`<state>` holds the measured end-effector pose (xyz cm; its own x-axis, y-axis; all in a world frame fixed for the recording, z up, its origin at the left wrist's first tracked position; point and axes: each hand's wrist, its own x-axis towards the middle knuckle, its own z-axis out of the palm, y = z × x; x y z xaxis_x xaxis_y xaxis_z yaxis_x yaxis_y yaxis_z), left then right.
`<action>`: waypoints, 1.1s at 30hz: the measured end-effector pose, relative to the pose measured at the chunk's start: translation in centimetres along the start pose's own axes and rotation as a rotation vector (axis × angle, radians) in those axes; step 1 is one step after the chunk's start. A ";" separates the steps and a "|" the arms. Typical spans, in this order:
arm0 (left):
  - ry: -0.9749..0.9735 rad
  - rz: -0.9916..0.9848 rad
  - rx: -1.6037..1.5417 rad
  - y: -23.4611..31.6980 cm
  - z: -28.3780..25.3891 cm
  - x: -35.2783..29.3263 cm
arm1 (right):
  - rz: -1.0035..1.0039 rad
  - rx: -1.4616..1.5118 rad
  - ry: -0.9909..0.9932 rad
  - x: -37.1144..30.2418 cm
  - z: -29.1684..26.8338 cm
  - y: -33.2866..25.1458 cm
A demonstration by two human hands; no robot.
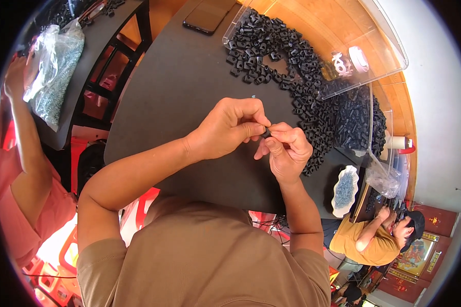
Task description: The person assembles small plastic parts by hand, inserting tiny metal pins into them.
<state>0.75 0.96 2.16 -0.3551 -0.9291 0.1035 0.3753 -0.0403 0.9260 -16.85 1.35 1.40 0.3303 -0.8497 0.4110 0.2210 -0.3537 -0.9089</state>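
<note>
Fingertips (259, 129) of the left hand (226, 127) and right hand (289, 149), drawn narrow, pinch a small black part (266, 133) between them, above the dark table (153, 102). Mostly covered, the part's long axis and pointing direction cannot be told. Loose black pieces (251, 53) lie beyond.

A hand could pass over the bare left part of the counter (153, 97), between the left hand (220, 128) and the phone (206, 15) at the far side. Rightward, heaped black pieces (312, 107) block the way, the clear bin (363, 82) rising beyond. Near right, a narrow gap separates the right hand (290, 153) from the white dish (336, 203).
</note>
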 end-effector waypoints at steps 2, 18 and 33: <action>-0.008 0.161 0.307 -0.3 -0.2 -0.2 | 0.009 -0.079 0.000 0.1 0.3 0.0; -0.141 -0.009 0.009 -1.1 -0.6 1.1 | 0.305 0.085 0.004 1.2 -0.7 -1.1; -0.051 -0.118 0.352 -2.0 -0.3 1.0 | -0.284 -1.716 0.515 1.2 -21.9 -13.6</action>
<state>-0.14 -0.02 0.36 -0.4235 -0.9059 -0.0013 0.0153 -0.0086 0.9998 -39.55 -3.41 12.70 0.0958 -0.6030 0.7920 -0.9841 -0.1767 -0.0155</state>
